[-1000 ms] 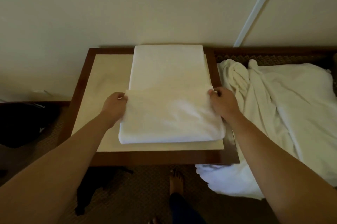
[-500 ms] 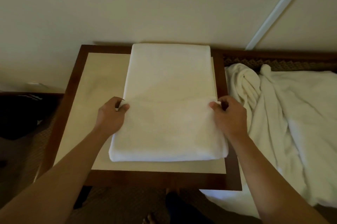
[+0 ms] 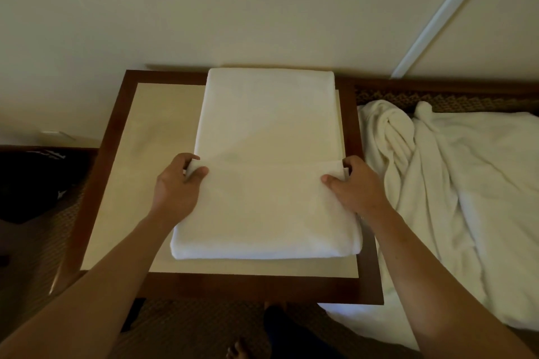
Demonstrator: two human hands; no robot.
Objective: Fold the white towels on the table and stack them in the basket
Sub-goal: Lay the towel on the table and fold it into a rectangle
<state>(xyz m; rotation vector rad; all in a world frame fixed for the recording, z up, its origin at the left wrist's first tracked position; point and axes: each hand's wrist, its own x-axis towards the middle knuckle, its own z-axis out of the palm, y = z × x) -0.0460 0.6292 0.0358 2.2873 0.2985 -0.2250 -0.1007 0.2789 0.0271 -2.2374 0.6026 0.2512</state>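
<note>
Head view is showing us partway through one fold: we are pinching the near flap of a white towel (image 3: 268, 172) at its two free corners, our left hand (image 3: 178, 186) curled round the left corner and our right hand (image 3: 354, 185) curled round the right one, thumbs on top of the cloth. We are laying this towel lengthwise on the table (image 3: 116, 183), its far end reaching the wall-side rim, its near end doubled over. We are judging this fold as unfinished, with the far part lying uncovered. We are counting one towel on the table, two hands, and one rumpled heap of white cloth (image 3: 437, 183) just right of the table; how many towels it holds we cannot tell. We are seeing no basket, so stacking is all ahead.
</note>
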